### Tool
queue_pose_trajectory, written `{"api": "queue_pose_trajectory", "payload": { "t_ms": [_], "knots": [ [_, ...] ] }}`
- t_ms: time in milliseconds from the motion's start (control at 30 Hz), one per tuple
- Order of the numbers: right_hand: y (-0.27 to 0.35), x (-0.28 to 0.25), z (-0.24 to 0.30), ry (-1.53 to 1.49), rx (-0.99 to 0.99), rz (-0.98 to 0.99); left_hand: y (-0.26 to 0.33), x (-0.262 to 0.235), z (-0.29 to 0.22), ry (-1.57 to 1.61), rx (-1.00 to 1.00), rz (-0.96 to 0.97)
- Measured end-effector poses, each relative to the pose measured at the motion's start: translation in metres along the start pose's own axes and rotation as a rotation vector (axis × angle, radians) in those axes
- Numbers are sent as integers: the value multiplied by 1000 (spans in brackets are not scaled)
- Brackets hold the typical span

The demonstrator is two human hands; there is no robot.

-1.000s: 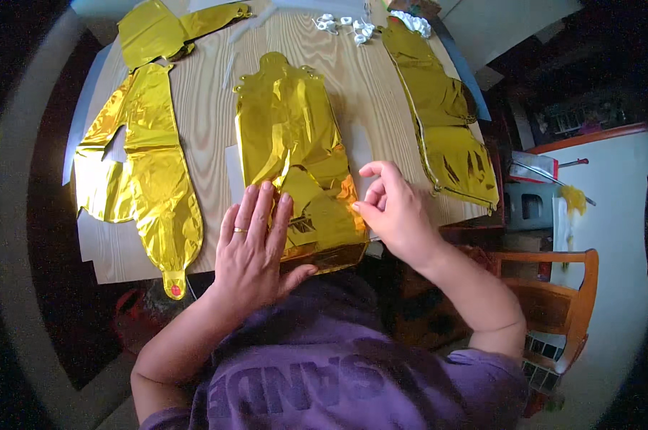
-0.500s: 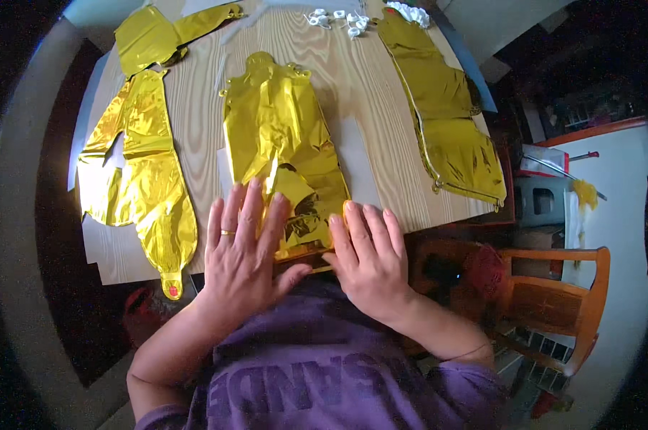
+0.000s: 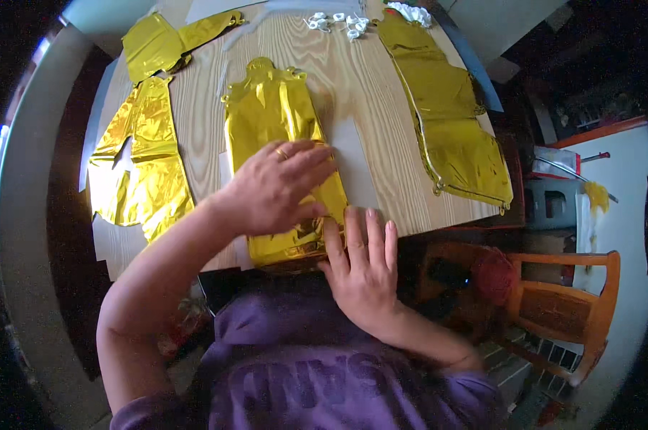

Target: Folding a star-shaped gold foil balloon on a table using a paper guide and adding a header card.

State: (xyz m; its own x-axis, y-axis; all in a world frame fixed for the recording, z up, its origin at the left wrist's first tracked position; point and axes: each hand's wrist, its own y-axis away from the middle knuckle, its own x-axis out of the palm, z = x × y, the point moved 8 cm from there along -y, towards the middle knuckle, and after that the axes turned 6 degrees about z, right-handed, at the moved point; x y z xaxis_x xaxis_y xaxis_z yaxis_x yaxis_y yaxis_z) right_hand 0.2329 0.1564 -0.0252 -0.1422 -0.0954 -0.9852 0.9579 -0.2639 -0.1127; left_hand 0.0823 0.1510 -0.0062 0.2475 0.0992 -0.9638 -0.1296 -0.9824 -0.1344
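A flat gold foil balloon (image 3: 266,107) lies lengthwise in the middle of the wooden table, its folded lower end at the near edge. My left hand (image 3: 277,188) reaches across it with fingers stretched out to the right, over the balloon's middle; whether the palm touches the foil I cannot tell. At the balloon's near right corner my right hand (image 3: 361,266) lies flat, fingers spread and pointing away from me, fingertips on the foil's edge. Neither hand grasps anything. My left forearm hides part of another gold foil balloon (image 3: 152,150) on the left.
More gold foil lies along the right side (image 3: 442,100) and at the far left (image 3: 152,46). Several small white spools (image 3: 356,27) and a white bundle (image 3: 411,13) sit at the table's far edge. A wooden chair (image 3: 557,308) stands to the right.
My left hand has moved from the balloon's near left part up and right across its middle, now turned sideways. My right hand has stayed near the same corner.
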Motion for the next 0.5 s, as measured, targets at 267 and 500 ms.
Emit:
{"api": "queue_pose_trajectory", "payload": {
  "t_ms": [267,500],
  "knots": [
    [3,7,1,-129,63,-6,-18,-5,101,-70,-54,-9],
    [4,11,-1,-121,92,1,-21,-10,61,-65,28,-97]
  ]
}}
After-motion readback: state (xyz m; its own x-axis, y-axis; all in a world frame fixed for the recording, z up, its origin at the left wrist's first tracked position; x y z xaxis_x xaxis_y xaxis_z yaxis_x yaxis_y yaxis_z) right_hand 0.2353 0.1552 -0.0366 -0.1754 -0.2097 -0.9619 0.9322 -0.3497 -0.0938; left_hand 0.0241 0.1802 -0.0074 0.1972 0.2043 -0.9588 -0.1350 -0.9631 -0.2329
